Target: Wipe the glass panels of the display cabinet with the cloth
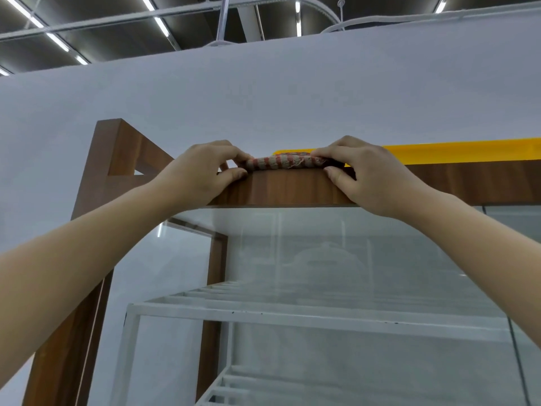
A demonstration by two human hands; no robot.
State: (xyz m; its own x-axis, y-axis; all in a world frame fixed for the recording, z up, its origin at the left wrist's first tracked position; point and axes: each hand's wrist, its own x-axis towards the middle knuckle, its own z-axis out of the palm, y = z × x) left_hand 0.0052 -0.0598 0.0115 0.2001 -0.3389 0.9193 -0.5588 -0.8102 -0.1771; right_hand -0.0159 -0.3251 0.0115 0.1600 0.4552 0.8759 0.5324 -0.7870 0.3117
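Observation:
A red-and-white striped cloth (285,162) lies bunched on the top edge of the wooden display cabinet (281,189). My left hand (202,171) pinches the cloth's left end, thumb against the wood. My right hand (363,174) grips its right end, fingers over the top edge. Below the wooden top rail is the front glass panel (322,259), and a side glass panel (164,276) angles off to the left.
A yellow object (453,153) lies on the cabinet top behind my right hand. White wire racks (292,315) stand inside the cabinet behind the glass. A white wall (263,92) rises behind, with ceiling strip lights above.

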